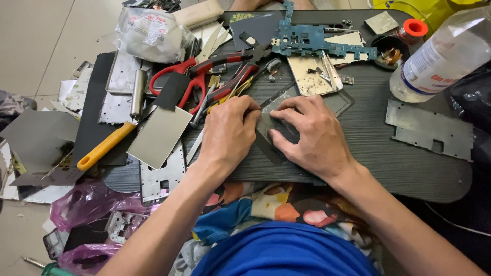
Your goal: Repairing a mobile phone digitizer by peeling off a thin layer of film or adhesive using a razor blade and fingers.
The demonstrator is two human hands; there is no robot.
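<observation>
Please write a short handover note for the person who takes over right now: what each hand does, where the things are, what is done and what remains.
Left hand: fingers curled, pressing on the dark flat panel; whether it pinches a tool is not visible.
Right hand: spread flat on the same panel, holding it down on the dark work board.
Nearby: red-handled scissors, blue circuit board, yellow-handled tool.
Done: many metal plates already lie loose around.
Left: the panel is still under both hands, in one piece as far as visible.

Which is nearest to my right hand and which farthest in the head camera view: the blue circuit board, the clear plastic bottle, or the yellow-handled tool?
From the right hand:
1. Blue circuit board, straight ahead at the table's far edge.
2. Clear plastic bottle, far right corner.
3. Yellow-handled tool, far left, beyond the left hand.
</observation>
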